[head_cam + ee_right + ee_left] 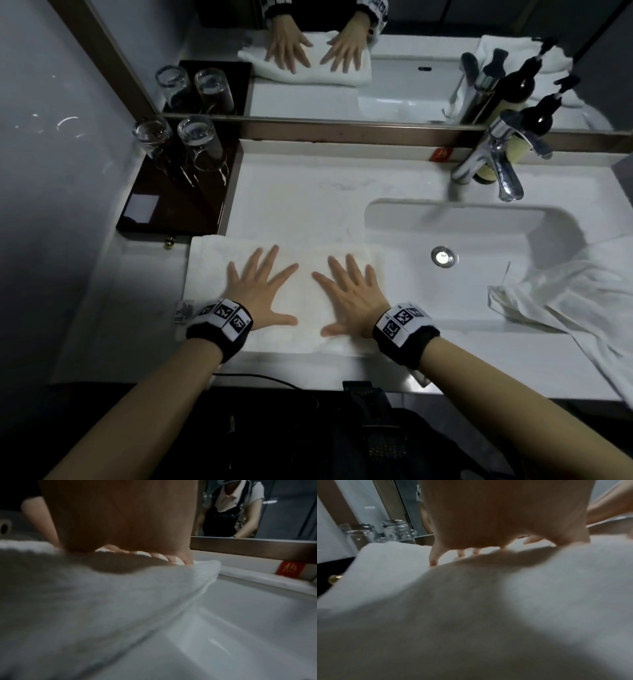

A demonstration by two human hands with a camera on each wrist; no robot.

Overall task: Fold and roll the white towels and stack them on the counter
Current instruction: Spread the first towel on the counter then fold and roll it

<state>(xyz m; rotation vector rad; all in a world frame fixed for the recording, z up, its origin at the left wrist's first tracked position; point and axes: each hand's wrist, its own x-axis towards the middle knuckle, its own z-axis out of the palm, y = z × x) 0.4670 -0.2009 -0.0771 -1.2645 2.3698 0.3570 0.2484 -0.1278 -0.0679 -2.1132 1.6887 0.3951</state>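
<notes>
Pressing flat on the folded white towel (301,260), the left hand (262,294) and right hand (349,298) lie side by side with fingers straight and spread, gripping nothing. The towel rests on the white worktop (308,192) at its front edge, just left of the sink (462,233); its right edge reaches the sink's rim. A small label (183,310) sticks out at the towel's left, partly covered by the wrist band. Both wrist views are blurred and mostly filled by cloth and the underside of each hand, so only some fingertips (433,561) show on the towel. A second white cloth (575,301) lies crumpled at the right, over the sink's far side and cut off by the frame edge. Behind the towel, a dark tray (178,209) carries two upturned glasses (198,142). A chrome tap (496,161) stands behind the sink, partly hiding a dark bottle (534,120). The mirror (342,102) repeats the hands and towel.
</notes>
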